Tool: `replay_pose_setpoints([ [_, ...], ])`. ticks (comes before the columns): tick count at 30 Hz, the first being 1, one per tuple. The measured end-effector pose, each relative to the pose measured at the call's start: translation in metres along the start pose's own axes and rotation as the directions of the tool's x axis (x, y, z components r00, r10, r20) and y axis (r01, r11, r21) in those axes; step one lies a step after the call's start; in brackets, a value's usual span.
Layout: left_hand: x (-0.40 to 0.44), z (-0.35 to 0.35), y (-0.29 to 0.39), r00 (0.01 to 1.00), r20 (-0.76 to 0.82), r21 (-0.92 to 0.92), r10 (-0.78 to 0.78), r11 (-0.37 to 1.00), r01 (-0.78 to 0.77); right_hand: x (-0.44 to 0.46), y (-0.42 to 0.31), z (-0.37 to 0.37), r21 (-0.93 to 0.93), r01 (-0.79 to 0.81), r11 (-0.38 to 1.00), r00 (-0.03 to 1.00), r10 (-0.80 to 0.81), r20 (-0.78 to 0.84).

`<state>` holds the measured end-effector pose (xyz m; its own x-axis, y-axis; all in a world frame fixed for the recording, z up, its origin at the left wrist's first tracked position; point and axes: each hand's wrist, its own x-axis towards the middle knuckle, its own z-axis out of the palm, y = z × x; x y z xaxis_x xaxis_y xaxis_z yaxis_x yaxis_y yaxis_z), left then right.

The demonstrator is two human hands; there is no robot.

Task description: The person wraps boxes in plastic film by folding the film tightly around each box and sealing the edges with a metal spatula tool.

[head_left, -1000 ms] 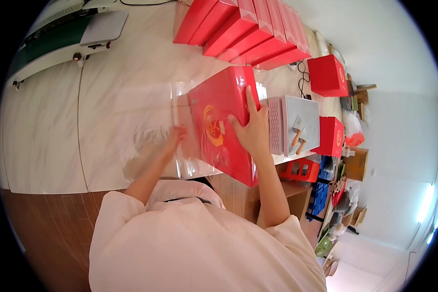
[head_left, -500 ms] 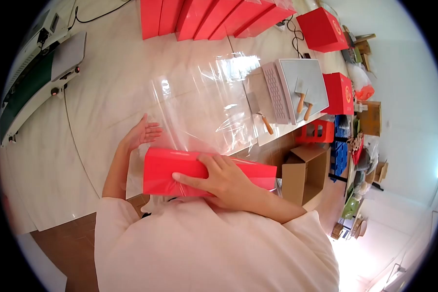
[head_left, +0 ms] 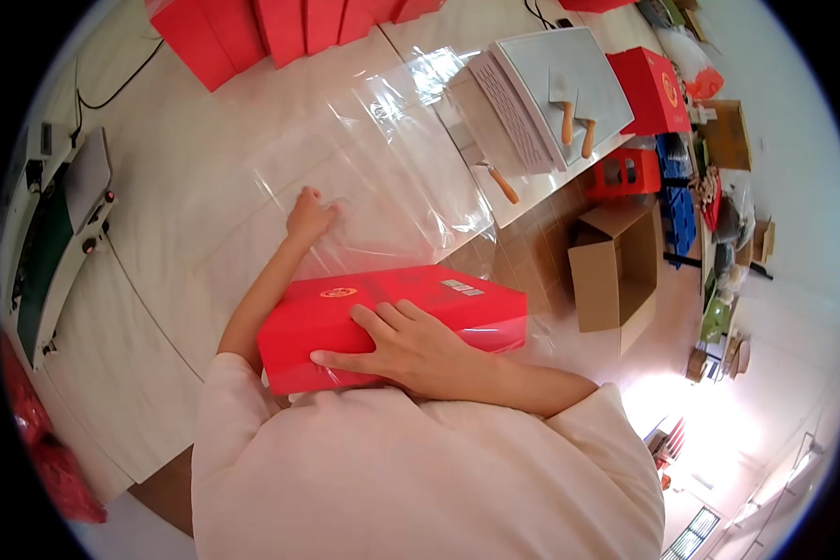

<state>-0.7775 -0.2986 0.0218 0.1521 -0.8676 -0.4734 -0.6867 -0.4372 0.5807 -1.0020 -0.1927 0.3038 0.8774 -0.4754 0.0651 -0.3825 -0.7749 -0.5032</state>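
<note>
A red box [head_left: 392,287] with a gold emblem and a white label lies against my front at the near table edge. My right hand [head_left: 415,350] grips it, fingers over its upper edge and thumb on the side facing me. Clear plastic film [head_left: 383,177] spreads across the table beyond the box, and some shines along the box's side. My left hand [head_left: 311,217] is closed at the film past the box's left end. Its fingertips look pinched on the film, though they are partly hidden.
Red boxes [head_left: 289,28] stand in a row at the back. A light-coloured machine with a flat top [head_left: 565,79] carries scrapers with wooden handles [head_left: 567,121]; another scraper [head_left: 502,183] lies beside it. A belt machine [head_left: 65,233] is at left. An open carton [head_left: 616,271] stands right, below the table.
My left hand went from open to closed and moved right over the film. The red box has tilted, showing its emblem and label. My view has turned, shifting the surroundings.
</note>
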Motion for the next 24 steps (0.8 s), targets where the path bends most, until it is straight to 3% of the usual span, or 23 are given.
replay_pose_setpoints([
  [1,-0.003,0.003,0.002,0.949,-0.286,0.233,0.135,0.97,-0.068,-0.002,0.0,-0.003,0.012,0.003,1.0,1.0,-0.003,0.003],
  [2,0.0,0.004,0.002,0.951,-0.274,0.244,0.14,0.967,-0.072,-0.003,0.001,-0.003,0.026,0.007,1.0,1.0,-0.007,0.006],
  [5,0.009,0.006,-0.003,0.971,-0.148,0.203,0.186,0.967,-0.154,-0.005,0.002,0.0,0.009,0.016,1.0,1.0,-0.016,-0.022],
  [7,0.011,0.005,0.001,0.975,0.172,0.252,0.142,0.95,-0.183,-0.006,0.002,0.001,0.015,0.017,1.0,0.999,-0.017,-0.046],
  [8,0.009,0.005,0.002,0.975,0.17,0.252,0.144,0.95,-0.185,-0.006,0.002,0.002,0.019,0.022,1.0,0.998,-0.021,-0.063],
  [11,0.007,0.011,-0.012,0.962,0.147,0.172,0.229,0.952,-0.253,-0.007,0.002,0.004,0.008,0.047,0.999,0.995,-0.046,-0.084],
  [12,0.004,0.011,-0.013,0.964,0.174,-0.125,0.201,0.975,-0.181,-0.007,0.001,0.004,0.007,0.051,0.999,0.995,-0.05,-0.083],
  [13,0.002,0.013,-0.015,0.961,0.207,-0.409,0.184,0.909,-0.085,-0.007,0.001,0.005,0.015,0.057,0.998,0.996,-0.056,-0.072],
  [16,-0.034,-0.013,0.002,0.979,0.188,-0.474,0.082,0.881,0.017,-0.006,-0.002,0.006,0.026,0.09,0.996,0.995,-0.089,-0.049],
  [24,-0.095,-0.044,-0.064,0.996,-0.028,-0.505,-0.081,0.861,0.055,0.007,-0.015,0.021,-0.032,0.253,0.967,0.967,-0.254,-0.031],
])
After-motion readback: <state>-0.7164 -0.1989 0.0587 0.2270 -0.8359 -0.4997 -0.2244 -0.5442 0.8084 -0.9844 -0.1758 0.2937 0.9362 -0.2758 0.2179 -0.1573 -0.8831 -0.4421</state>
